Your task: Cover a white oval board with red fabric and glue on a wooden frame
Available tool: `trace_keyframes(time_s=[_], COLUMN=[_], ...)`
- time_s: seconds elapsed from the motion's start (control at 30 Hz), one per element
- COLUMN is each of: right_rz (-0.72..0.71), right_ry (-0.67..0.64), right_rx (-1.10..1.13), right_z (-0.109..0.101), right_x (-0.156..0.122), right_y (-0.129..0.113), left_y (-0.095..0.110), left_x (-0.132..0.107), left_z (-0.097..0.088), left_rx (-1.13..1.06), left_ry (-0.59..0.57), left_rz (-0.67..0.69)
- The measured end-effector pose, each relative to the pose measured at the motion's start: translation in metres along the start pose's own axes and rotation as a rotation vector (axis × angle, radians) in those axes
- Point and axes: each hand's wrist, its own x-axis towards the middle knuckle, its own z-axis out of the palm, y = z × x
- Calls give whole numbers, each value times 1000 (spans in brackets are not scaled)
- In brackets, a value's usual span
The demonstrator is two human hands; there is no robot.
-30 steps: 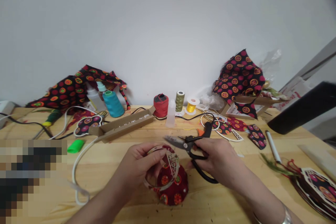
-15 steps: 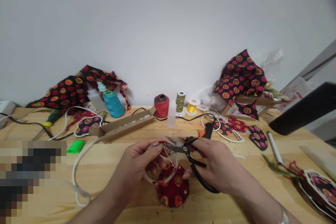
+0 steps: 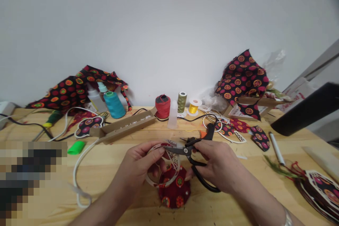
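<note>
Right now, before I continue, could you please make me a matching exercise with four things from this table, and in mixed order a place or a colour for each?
Things:
1. scissors
2. fretwork ring
3. leftmost thread cone
4. white-flanged thread spool

Places and colours:
A. yellow thread
B. in the grip of the left hand
C. teal thread
D. in the grip of the right hand

Pairs: 1-D, 2-B, 3-C, 4-A
</note>
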Motion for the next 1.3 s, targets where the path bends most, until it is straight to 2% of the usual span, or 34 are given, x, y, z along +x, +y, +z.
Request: trace_keyframes(time_s=[0.47,0.73,0.83,0.9,1.0,1.1,1.23,1.3], right_rz=[6,-13,11,77,270,404,437,428], right_ry=[22,22,24,29,25,8,-79,-91], right_rx=[-23,-17,-19,19,226,562,971,1094], right_z=[2,-1,-1,0,2,5,13,18], right_x=[0,1,1,2,6,10,12,11], right_y=[4,4,1,1,2,2,-6,-10], left_y=[-2,1,1,1,1,-1,-3,-3], left_x=[3,0,0,0,1,2,2,1], left_z=[-1,1,1,1,-1,-1,1,4], left_rx=[-11,39,59,64,46,6,-77,-116], left_ry=[-43,-10,-1,11,33,47,25,4], left_rz=[25,42,42,46,49,32,2,-20])
